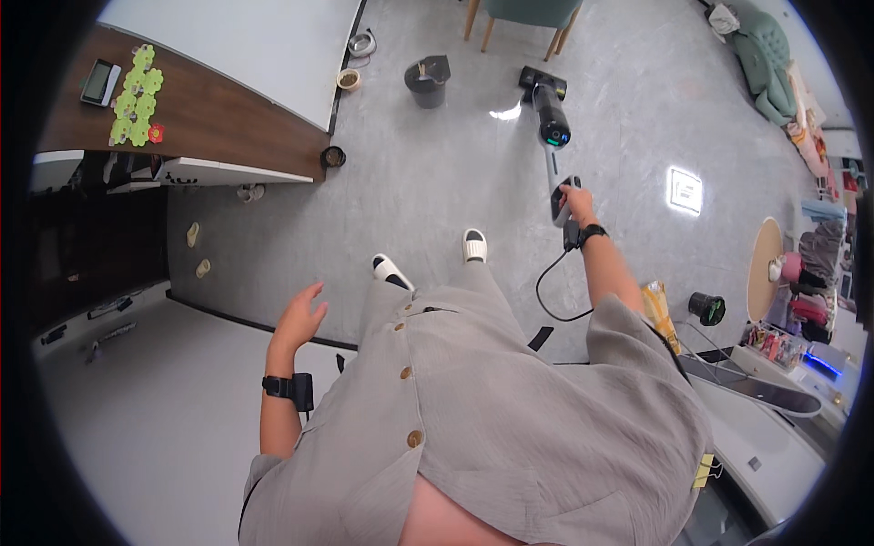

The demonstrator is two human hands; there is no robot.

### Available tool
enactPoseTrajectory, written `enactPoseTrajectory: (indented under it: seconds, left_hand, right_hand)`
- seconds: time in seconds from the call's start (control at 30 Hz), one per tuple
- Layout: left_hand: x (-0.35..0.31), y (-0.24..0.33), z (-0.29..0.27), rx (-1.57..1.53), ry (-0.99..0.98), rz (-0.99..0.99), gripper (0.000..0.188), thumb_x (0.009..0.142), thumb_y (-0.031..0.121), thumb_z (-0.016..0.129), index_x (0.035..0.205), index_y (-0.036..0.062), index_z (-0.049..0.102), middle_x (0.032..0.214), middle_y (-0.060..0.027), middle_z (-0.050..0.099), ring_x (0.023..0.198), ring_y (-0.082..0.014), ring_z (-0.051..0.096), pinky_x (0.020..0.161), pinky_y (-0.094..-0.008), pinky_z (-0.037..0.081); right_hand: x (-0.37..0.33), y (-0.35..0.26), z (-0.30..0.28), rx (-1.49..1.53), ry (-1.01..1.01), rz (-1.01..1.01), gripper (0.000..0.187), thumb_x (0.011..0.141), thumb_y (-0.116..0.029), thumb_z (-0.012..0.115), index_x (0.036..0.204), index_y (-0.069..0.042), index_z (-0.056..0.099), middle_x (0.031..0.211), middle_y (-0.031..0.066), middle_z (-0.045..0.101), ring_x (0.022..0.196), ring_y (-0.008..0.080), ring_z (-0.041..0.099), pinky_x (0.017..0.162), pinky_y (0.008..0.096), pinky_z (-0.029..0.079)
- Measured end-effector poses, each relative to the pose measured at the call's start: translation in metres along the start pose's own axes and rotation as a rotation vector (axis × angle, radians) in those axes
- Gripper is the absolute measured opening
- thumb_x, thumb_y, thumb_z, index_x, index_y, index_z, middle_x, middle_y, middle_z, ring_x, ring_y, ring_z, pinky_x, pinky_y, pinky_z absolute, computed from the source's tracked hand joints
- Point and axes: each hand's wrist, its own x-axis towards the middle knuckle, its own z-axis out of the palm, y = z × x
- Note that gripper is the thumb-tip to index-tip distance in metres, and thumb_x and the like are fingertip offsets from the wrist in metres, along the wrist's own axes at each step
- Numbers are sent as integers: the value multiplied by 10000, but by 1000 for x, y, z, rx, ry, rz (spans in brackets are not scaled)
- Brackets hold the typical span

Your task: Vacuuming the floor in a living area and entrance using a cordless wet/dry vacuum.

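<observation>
Nearest, the left hand (302, 318) holds nothing, its fingers loosely spread in the air. Farther out, the right hand (577, 205) has its fingers wrapped round the handle (561, 215) of a stick vacuum (552, 118), which stretches ahead over the grey floor (473, 173). Its floor head (543, 82) is down, so the step in hand looks like a pass over the floor. The next move seems to call for a firm grip and careful steering between the bin (426, 89) and the legs of the green chair (533, 11). The vacuum's end shows a lit display (554, 138); from this height its markings appear too small to read, and no maker's label stands out.
</observation>
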Motion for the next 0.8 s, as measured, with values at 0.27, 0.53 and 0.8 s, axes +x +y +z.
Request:
enactPoseTrajectory:
  seconds: [0.27,0.53,0.8]
  left_hand:
    - [-14,35,38,52,-8,-66,449,924,172,620,1326,-16,553,1303,-226,617,1225,-364,585,1024,-423,465]
    - [49,66,95,-10,-44,200,435,932,182,601,1310,-29,558,1291,-240,618,1201,-377,592,1013,-425,469]
    - [40,88,148,-10,-158,291,441,925,170,605,1316,-29,559,1281,-240,623,1188,-378,597,1006,-424,472]
  right_hand:
    - [-66,85,-95,-280,15,-25,194,816,-184,708,722,-23,652,586,64,617,505,178,583,509,347,444]
    - [-282,202,-196,-295,-120,268,126,807,-138,719,806,-15,691,630,43,630,535,146,592,506,321,444]
    - [-428,190,-251,112,-139,555,131,869,-136,731,921,-30,675,742,20,635,617,128,590,560,268,446]
